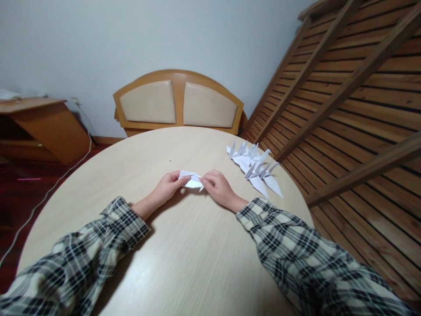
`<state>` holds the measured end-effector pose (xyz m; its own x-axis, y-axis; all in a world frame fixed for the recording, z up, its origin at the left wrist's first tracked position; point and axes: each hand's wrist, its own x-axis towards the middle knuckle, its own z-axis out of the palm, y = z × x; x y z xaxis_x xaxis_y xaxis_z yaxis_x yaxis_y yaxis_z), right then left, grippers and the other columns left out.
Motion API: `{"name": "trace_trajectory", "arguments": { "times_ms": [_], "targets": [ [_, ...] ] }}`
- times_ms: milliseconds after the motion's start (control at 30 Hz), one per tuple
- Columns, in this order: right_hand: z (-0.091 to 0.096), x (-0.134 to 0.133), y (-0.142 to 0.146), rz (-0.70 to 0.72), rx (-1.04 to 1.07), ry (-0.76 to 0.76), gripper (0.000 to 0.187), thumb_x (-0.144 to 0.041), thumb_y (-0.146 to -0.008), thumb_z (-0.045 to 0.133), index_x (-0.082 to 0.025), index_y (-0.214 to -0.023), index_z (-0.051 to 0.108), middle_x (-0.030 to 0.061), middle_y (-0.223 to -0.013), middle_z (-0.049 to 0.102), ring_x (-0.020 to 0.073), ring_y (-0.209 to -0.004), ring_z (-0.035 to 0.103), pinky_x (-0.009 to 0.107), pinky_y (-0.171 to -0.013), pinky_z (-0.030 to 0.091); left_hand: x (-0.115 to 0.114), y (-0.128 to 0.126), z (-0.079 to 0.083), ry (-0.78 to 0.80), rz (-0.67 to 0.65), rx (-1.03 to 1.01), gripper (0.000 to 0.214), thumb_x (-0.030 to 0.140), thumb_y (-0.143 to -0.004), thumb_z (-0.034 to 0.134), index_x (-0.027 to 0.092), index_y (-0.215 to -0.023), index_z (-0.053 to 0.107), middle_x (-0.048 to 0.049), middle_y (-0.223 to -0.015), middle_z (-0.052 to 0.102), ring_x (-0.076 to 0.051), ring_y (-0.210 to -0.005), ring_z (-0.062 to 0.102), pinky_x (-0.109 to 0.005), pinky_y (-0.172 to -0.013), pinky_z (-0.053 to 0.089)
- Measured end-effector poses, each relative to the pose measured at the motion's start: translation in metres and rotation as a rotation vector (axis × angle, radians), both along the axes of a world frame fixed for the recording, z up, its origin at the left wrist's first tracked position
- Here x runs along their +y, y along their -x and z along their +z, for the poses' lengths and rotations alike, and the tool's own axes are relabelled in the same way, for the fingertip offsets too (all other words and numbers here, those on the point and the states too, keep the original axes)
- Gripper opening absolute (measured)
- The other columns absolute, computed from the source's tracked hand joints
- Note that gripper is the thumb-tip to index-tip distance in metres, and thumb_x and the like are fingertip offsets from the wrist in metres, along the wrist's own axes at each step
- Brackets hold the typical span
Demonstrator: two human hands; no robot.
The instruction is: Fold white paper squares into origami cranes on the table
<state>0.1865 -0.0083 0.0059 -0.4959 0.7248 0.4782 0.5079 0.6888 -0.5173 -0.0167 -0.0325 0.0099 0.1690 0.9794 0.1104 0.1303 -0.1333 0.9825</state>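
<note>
A small folded piece of white paper (192, 180) is held between my two hands, above the middle of the round table. My left hand (167, 188) grips its left end, thumb on top. At its right end, my right hand (219, 188) pinches the paper between thumb and curled fingers. A thin paper point hangs down beside the right thumb. To the right of my right hand stand several white folded paper cranes (253, 162), grouped close together near the table's right edge.
The round pale wooden table (197, 263) fills the foreground. Behind it stands a headboard (179, 96) with cream panels against the wall. A slatted wooden frame (355, 87) leans at the right. On the left are a desk (55, 127) and a white cable (49, 191).
</note>
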Motion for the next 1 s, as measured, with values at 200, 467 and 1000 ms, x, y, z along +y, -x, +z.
{"name": "trace_trajectory", "arguments": {
  "times_ms": [200, 467, 1000],
  "targets": [
    [0.005, -0.005, 0.001, -0.024, 0.014, 0.022, 0.030, -0.048, -0.093, 0.053, -0.020, -0.084, 0.058, 0.0016, -0.081, 0.063, 0.0164, -0.079, 0.057, 0.032, -0.077, 0.043, -0.001, -0.001, 0.005, 0.012, 0.062, -0.079, 0.028, 0.035, -0.081, 0.064, 0.013, -0.099, 0.065, -0.0100, -0.093, 0.070, -0.016, -0.075, 0.061, -0.028, -0.065, 0.047],
    [0.000, -0.005, 0.002, -0.011, 0.074, 0.021, 0.028, -0.038, -0.083, 0.065, -0.021, -0.102, 0.054, 0.0031, -0.093, 0.067, 0.0184, -0.087, 0.061, 0.034, -0.080, 0.046, -0.002, -0.002, 0.006, 0.022, 0.083, -0.194, 0.033, 0.031, -0.079, 0.068, 0.013, -0.106, 0.063, -0.0106, -0.096, 0.068, -0.016, -0.077, 0.061, -0.026, -0.062, 0.047],
    [-0.004, 0.001, -0.001, 0.020, 0.135, -0.067, 0.009, -0.026, -0.090, 0.056, -0.020, -0.089, 0.062, 0.0035, -0.083, 0.067, 0.0181, -0.080, 0.060, 0.035, -0.076, 0.044, 0.001, 0.001, 0.004, 0.125, 0.080, -0.359, 0.036, 0.030, -0.076, 0.074, 0.012, -0.106, 0.067, -0.0047, -0.081, 0.062, -0.009, -0.059, 0.050, -0.020, -0.047, 0.038]
  ]
}}
